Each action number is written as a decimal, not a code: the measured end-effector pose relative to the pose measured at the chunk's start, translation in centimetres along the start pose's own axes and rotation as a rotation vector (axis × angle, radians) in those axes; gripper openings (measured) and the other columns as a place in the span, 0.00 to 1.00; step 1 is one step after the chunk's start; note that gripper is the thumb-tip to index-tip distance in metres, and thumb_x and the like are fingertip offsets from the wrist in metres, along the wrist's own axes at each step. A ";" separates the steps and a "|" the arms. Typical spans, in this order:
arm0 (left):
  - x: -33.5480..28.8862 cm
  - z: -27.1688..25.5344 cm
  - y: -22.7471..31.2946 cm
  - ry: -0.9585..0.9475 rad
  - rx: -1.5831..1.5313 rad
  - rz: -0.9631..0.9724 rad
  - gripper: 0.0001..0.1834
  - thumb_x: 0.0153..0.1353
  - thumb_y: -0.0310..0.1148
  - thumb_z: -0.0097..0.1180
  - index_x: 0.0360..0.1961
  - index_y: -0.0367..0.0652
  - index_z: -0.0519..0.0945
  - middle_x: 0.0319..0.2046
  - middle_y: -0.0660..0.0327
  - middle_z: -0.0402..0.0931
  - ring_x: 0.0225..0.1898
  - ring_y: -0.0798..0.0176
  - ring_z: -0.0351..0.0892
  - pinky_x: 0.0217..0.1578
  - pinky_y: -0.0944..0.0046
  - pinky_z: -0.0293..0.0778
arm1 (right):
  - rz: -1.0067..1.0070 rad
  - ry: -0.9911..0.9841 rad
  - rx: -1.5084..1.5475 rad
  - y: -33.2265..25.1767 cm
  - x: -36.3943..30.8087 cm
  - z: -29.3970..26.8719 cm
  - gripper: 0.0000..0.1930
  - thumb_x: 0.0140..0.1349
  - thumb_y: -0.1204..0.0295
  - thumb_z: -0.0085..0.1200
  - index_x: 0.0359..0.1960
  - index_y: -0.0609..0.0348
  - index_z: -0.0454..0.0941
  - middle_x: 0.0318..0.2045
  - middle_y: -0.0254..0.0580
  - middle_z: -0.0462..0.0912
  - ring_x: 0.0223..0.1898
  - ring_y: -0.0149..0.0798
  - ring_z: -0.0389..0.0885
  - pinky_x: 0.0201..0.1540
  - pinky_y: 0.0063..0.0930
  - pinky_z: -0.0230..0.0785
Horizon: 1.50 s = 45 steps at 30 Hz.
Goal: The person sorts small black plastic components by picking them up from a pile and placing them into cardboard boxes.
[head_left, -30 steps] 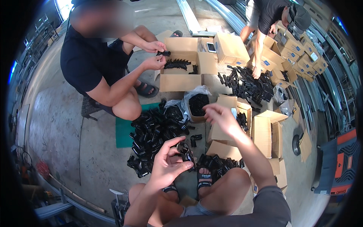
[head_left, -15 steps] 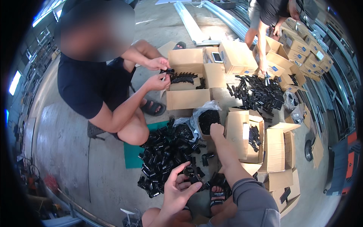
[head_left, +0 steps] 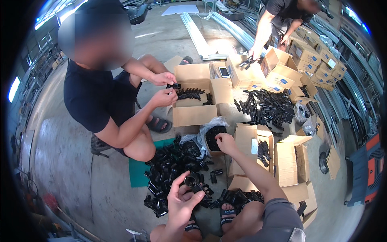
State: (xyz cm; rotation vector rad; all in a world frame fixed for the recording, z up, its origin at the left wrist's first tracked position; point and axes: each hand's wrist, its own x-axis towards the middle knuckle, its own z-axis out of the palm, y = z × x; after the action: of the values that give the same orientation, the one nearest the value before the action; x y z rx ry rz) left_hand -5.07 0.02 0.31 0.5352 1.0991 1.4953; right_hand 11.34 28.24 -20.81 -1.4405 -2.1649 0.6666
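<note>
left hand [head_left: 180,201]: one, raised above the seated person's feet; thumb and fingers pinching a black tubular fitting [head_left: 195,183], its round open end turned upward.

right hand [head_left: 226,144]: one, reaching forward, fingers curled at the mouth of a bag-lined box [head_left: 217,153]; whether the fingertips are pinching anything cannot be told. contents of the box: small black parts [head_left: 211,139]; lining: clear plastic bag [head_left: 217,121].

heap of black fittings [head_left: 163,171]: large, left of the bag-lined box, partly on a green mat [head_left: 138,178].

loose fitting [head_left: 215,175]: one, on the concrete floor between heap and cartons.

smaller heap [head_left: 244,196]: black fittings, near the sandalled feet.

open carton [head_left: 244,147]: right of the right hand, black pieces inside.

co-worker at left [head_left: 88,97]: seated, both hands on a black piece, beside a wide carton [head_left: 189,117] holding a row of black pieces.

co-worker at upper right [head_left: 278,10]: bent over, black pieces in one hand, beyond a far heap [head_left: 269,107] of black parts.
</note>
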 end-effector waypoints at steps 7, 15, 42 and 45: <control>0.9 1.3 -0.4 -0.103 0.022 0.080 0.38 0.55 0.16 0.64 0.67 0.41 0.65 0.43 0.58 0.80 0.44 0.66 0.81 0.45 0.66 0.79 | -0.072 -0.169 0.750 -16.2 -13.0 -15.0 0.08 0.65 0.77 0.57 0.45 0.62 0.83 0.36 0.36 0.85 0.35 0.24 0.80 0.38 0.20 0.73; -1.0 0.7 0.1 -0.231 -0.024 0.198 0.40 0.53 0.11 0.63 0.67 0.41 0.65 0.48 0.58 0.80 0.45 0.65 0.81 0.47 0.65 0.79 | -0.211 -0.123 0.597 -22.3 -18.2 -18.6 0.09 0.65 0.78 0.56 0.45 0.65 0.82 0.37 0.43 0.85 0.40 0.34 0.86 0.43 0.26 0.77; -2.0 2.1 -0.5 -0.218 0.184 0.300 0.41 0.50 0.14 0.67 0.66 0.39 0.66 0.45 0.61 0.79 0.46 0.68 0.79 0.47 0.71 0.75 | 0.137 0.002 0.978 -20.7 -21.2 -14.4 0.09 0.63 0.73 0.62 0.43 0.63 0.84 0.35 0.36 0.86 0.37 0.24 0.82 0.41 0.21 0.74; -1.8 1.7 -0.8 -0.215 0.233 0.308 0.41 0.51 0.14 0.66 0.67 0.38 0.65 0.46 0.60 0.78 0.47 0.68 0.78 0.46 0.72 0.75 | 0.143 -0.033 0.944 -20.9 -21.2 -15.2 0.09 0.62 0.72 0.63 0.42 0.61 0.85 0.33 0.36 0.86 0.35 0.24 0.81 0.40 0.22 0.73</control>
State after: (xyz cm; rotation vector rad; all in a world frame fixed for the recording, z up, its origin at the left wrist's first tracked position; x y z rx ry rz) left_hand -2.78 -1.17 0.90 1.0425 1.0607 1.5355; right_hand 13.12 3.68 1.74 -1.0367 -1.3988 1.4997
